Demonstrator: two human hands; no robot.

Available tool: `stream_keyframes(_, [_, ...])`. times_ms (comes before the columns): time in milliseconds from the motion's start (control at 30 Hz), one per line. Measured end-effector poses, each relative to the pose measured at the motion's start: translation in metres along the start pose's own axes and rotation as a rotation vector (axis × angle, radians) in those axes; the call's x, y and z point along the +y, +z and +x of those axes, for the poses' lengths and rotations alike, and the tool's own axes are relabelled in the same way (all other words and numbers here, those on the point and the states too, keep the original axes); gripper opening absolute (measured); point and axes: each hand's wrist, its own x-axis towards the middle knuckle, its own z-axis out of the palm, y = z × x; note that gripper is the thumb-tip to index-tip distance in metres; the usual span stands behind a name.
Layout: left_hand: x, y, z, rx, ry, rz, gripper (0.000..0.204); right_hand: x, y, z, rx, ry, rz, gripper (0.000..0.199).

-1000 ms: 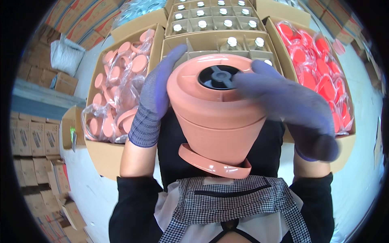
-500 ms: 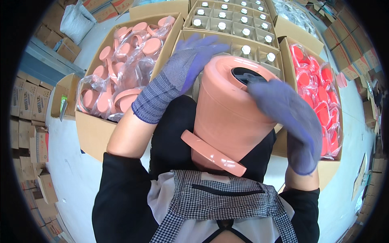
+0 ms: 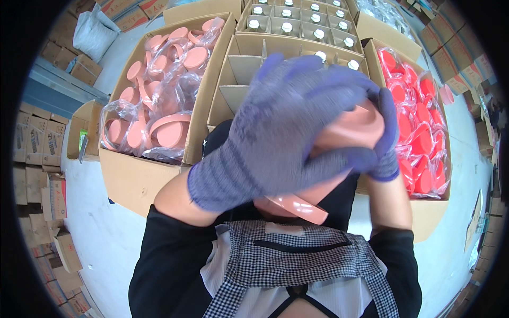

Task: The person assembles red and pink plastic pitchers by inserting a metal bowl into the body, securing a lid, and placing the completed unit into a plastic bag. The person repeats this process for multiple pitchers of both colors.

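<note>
— Grip status: both hands, in purple knitted gloves, were clasped on one salmon-pink plastic container (image 3: 347,130). Left hand (image 3: 275,132) lay spread across its top and front; right hand (image 3: 384,135) wrapped its far side.

— Where was it held?

— Raised at chest level, tilted, its flat flanged rim (image 3: 294,204) showing below the left palm.

— Materials?

— Smooth moulded plastic; ribbed glove cuffs; checked fabric apron (image 3: 297,265) beneath.

— Surroundings?

— Left of the grip, a cardboard box (image 3: 132,183) held bagged pink lids (image 3: 159,116). Behind it, a divided carton (image 3: 238,58) held white-capped bottles. To the right, bagged red lids (image 3: 419,127). Pale floor; stacked cartons (image 3: 37,143) far left.
</note>
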Motion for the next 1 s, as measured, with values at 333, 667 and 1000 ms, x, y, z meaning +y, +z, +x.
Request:
stream_keyframes(333, [-0.047,0.007,-0.010,-0.087,-0.059,-0.105,0.028,0.019,-0.018,0.018,0.004,-0.109,-0.282,0.041])
stream_keyframes(667, [-0.068,0.028,-0.038,0.156,-0.071,-0.938,0.040,-0.036,-0.020,0.011,-0.405,-0.123,-0.412,0.035])
stream_keyframes(1000, [-0.071,0.150,-0.048,-0.425,-0.708,-1.871,0.044,-0.166,0.055,0.070,-1.533,-0.875,-1.278,0.026])
